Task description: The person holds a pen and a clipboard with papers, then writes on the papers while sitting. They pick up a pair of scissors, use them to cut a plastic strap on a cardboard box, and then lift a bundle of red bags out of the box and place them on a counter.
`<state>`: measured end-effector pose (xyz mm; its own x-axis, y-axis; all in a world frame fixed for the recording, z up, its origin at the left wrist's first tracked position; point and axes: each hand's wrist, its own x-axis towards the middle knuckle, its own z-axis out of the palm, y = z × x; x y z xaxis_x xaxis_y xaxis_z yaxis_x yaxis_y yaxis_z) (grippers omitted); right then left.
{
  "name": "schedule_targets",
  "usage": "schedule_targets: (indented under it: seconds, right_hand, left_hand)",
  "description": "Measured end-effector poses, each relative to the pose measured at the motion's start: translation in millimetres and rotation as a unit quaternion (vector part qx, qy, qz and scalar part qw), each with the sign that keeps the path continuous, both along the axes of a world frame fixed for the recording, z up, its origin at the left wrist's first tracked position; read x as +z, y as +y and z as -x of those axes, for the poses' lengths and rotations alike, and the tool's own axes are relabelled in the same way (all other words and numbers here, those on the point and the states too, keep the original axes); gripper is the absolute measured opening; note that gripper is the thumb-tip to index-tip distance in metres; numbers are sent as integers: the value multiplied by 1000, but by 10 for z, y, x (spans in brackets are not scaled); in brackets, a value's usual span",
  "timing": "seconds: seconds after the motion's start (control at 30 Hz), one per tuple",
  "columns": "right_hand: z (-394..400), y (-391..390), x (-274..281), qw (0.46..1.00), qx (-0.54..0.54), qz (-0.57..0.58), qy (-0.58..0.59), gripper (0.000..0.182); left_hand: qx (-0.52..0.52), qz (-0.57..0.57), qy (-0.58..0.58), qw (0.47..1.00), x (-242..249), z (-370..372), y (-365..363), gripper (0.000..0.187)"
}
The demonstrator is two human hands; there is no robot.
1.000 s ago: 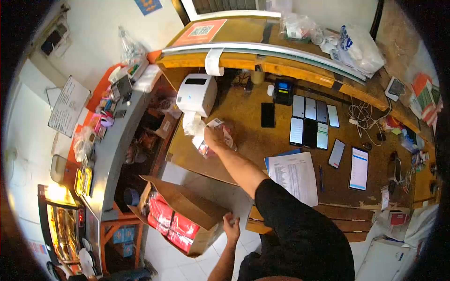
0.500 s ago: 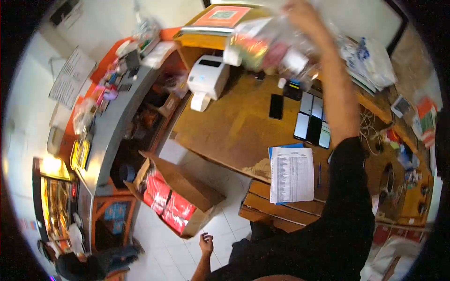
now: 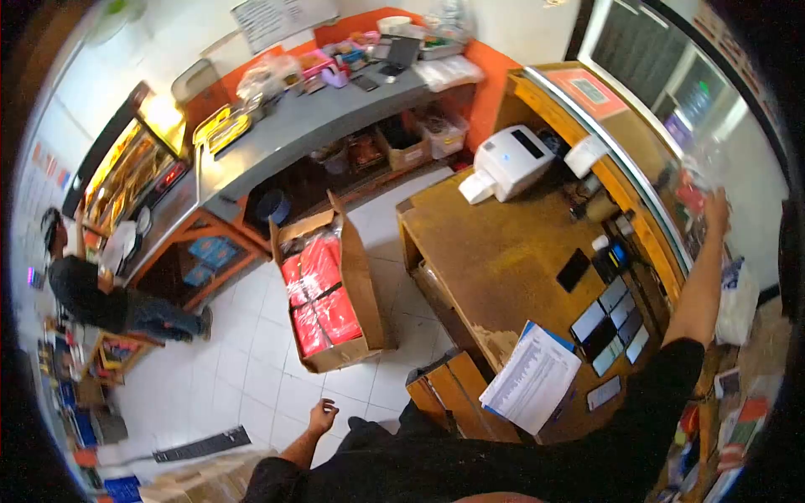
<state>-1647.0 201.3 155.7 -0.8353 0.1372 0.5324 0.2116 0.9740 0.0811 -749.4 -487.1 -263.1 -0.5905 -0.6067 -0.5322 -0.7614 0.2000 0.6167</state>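
Note:
My right hand [image 3: 716, 213] reaches out at the far right, closed on a clear plastic bag [image 3: 693, 189] with something red in it, over the raised shelf [image 3: 641, 189] of the wooden desk. My left hand [image 3: 322, 415] hangs low near the bottom centre above the tiled floor, fingers loosely curled and apart, holding nothing. Beyond it an open cardboard box [image 3: 377, 310] on the floor contains red plastic-wrapped packs [image 3: 323, 293]. Several phones [image 3: 598, 338] and a stack of printed sheets [image 3: 532, 381] lie on the desk [image 3: 470, 260].
A white label printer [image 3: 513, 159] stands on the desk. Behind the box runs a grey counter [image 3: 310, 121] with a laptop and trays. A person [image 3: 92, 289] stands at the left by a lit glass cabinet [image 3: 134, 168]. A wooden bench [image 3: 461, 398] is near my body.
The view has turned left. My right hand has carried the plastic bag from over the desk's back to the far right. My left hand still hangs low.

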Motion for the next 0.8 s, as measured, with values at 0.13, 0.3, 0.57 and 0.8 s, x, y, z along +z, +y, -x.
schedule_targets:
  seconds: [0.13,0.3,0.57,0.8]
  right_hand:
    - [-672,-627,220,989,-57,133,39,70]
    - [-1471,-1466,88,983,-86,106,121,69]
    - [-1765,-2083,-397,949,-186,28,254,70]
    - [-2995,-3901,-941,924,67,63,372,55]
  left_hand:
    - [3,0,-12,1000,30,-67,12,34]
    - [45,-16,5,999,108,-313,-21,35]
    - [125,25,-53,990,41,-1555,-598,32]
    - [164,-26,-135,977,-76,-1688,-1651,38]
